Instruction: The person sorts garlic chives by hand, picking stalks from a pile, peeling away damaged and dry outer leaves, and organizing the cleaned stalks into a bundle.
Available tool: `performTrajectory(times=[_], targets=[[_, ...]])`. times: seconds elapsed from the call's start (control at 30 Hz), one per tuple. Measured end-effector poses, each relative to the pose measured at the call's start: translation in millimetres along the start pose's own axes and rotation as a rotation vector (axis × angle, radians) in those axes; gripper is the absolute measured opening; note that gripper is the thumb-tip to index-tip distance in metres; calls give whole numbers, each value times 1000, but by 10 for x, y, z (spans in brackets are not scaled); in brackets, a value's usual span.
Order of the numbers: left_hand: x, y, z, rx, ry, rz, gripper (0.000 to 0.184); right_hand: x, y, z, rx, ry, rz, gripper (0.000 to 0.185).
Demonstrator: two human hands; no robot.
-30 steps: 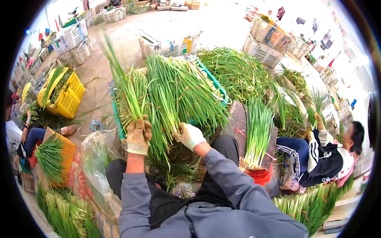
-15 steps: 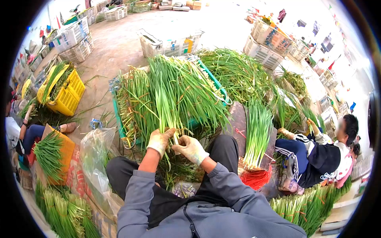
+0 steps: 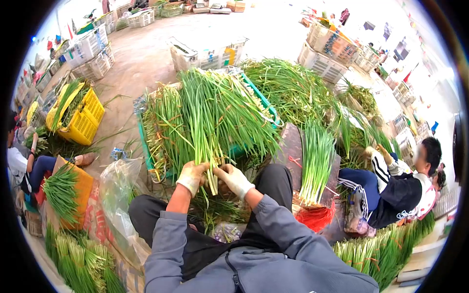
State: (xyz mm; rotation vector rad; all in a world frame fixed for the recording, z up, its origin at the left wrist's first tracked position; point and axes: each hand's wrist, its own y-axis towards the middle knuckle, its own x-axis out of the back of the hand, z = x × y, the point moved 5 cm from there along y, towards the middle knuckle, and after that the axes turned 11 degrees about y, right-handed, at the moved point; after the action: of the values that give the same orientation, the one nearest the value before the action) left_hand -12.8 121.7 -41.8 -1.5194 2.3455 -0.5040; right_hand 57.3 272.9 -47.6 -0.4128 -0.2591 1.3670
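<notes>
In a white glove, my left hand point(image 3: 193, 177) is closed round the lower stems of a small bunch of garlic chives point(image 3: 205, 141). The leaves point away from me over the heap, and the pale stem ends point(image 3: 212, 184) stick out below my fingers. My right hand point(image 3: 234, 179), gloved too, is closed in a pinch beside those stem ends. Part of what it grips is hidden by its fingers. Beyond both hands a big heap of chives point(image 3: 244, 112) lies on a green crate point(image 3: 141, 141).
To my right, a trimmed bunch point(image 3: 315, 161) lies on a dark board point(image 3: 288, 141) near red ties point(image 3: 316, 219). A yellow crate point(image 3: 88, 117) and plastic bag point(image 3: 117, 190) are at left. Co-workers sit on both sides, one in a dark jacket point(image 3: 400, 195).
Both hands have come slightly closer to me. My left hand now sits further down the bunch, and more pale stem ends show between the two hands.
</notes>
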Motion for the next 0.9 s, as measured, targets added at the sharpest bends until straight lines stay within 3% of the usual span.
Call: performTrajectory(times=[0.07, 0.13, 0.2, 0.27, 0.33, 0.4, 0.47, 0.53, 0.57, 0.6, 0.67, 0.7, 0.73, 0.8, 0.9], targets=[[-56, -7, 10, 16, 28, 54, 13, 11, 234, 66, 311, -164, 16, 59], [-53, -22, -7, 31, 6, 26, 13, -11, 304, 97, 196, 71, 97, 54], [40, -56, -75, 6, 36, 32, 17, 27, 274, 86, 105, 537, 72, 39], [154, -210, -342, -30, 62, -63, 23, 133, 106, 260, 169, 840, 170, 26], [396, -164, -362, -206, -134, -45, 22, 331, -63, 331, 305, 952, 224, 17], [539, -102, -368, -269, -324, -83, 21, 453, -177, 261, 243, 794, 173, 17], [573, -139, -475, -391, -391, -47, 38, 458, -172, 2, 417, -35, 174, 18], [543, -200, -603, -510, -493, 45, 49, 321, -86, -729, 414, -816, 631, 25], [528, -260, -676, -538, -494, 41, 55, 328, -4, -1370, 137, -1241, 856, 24], [550, -250, -685, -541, -493, 42, 55, 343, -68, -1418, -51, -1359, 886, 24], [581, -290, -718, -699, -509, 145, 56, 215, 105, -775, 393, -1043, 435, 28], [583, -292, -710, -669, -524, 106, 48, 216, 30, -300, 303, -789, 114, 36], [591, -293, -672, -666, -521, 102, 48, 211, 44, -86, 337, -654, -62, 40], [607, -140, -485, -457, -294, -42, 33, 120, 239, 97, 356, -734, -192, 40], [508, -38, -321, -283, -77, -152, 21, 109, 558, -106, 277, -562, 20, 36]])
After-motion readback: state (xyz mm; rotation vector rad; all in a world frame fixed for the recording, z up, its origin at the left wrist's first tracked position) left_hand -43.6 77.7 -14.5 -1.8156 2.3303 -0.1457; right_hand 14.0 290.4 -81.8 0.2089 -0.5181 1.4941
